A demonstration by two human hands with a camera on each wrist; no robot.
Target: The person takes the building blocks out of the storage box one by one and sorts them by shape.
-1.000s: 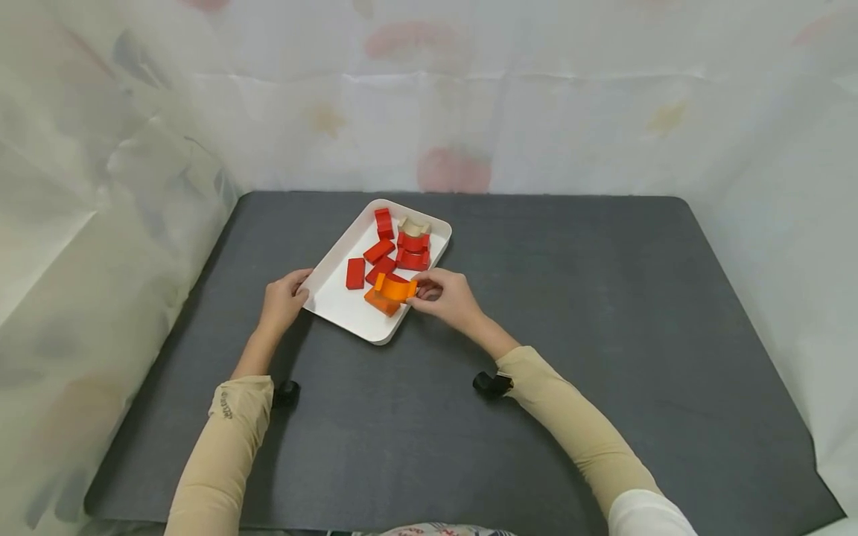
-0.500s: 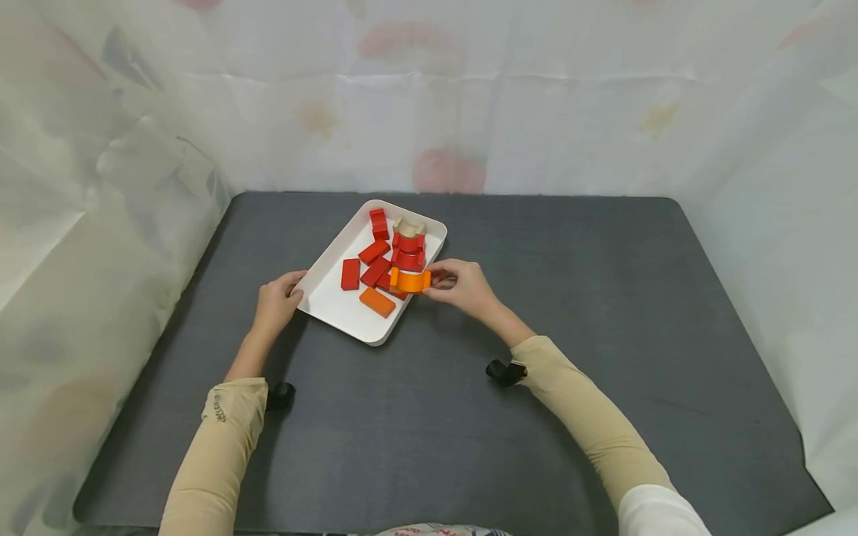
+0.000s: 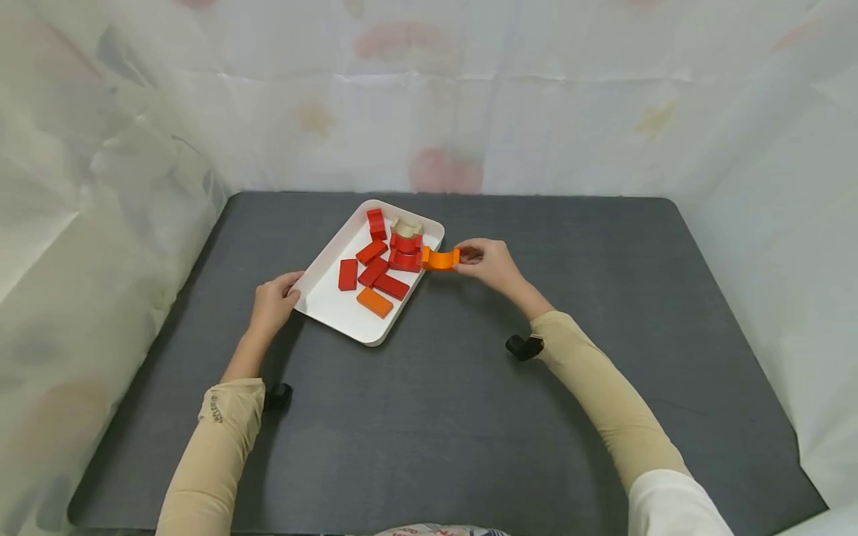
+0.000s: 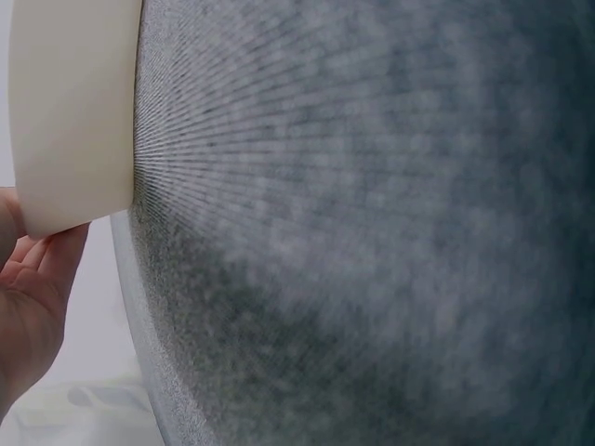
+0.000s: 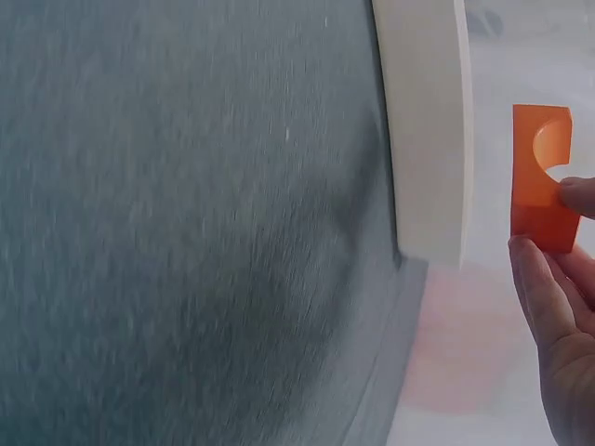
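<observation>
A white tray [image 3: 328, 301] lies on the dark grey table [image 3: 469, 387] and holds several red blocks [image 3: 375, 269], an orange flat block [image 3: 375, 302] and a pale arch block [image 3: 406, 225]. My right hand [image 3: 488, 263] pinches an orange arch block [image 3: 440, 258] in the air just past the tray's right rim. In the right wrist view the orange arch block [image 5: 542, 175] is between thumb and fingers [image 5: 548, 288], beside the tray wall [image 5: 423, 130]. My left hand [image 3: 271, 304] grips the tray's left corner; its fingers [image 4: 42, 269] lie under the tray rim [image 4: 70, 111].
A white translucent sheet [image 3: 429, 97] walls the table on the back and both sides. A black wrist camera mount sits by each forearm, left [image 3: 278, 395] and right [image 3: 523, 347]. Bare table surface spreads to the right of the tray and toward me.
My right hand lifted the orange arch block off the orange flat block and carried it up and rightward, out over the tray's right rim. The left hand stayed on the tray corner.
</observation>
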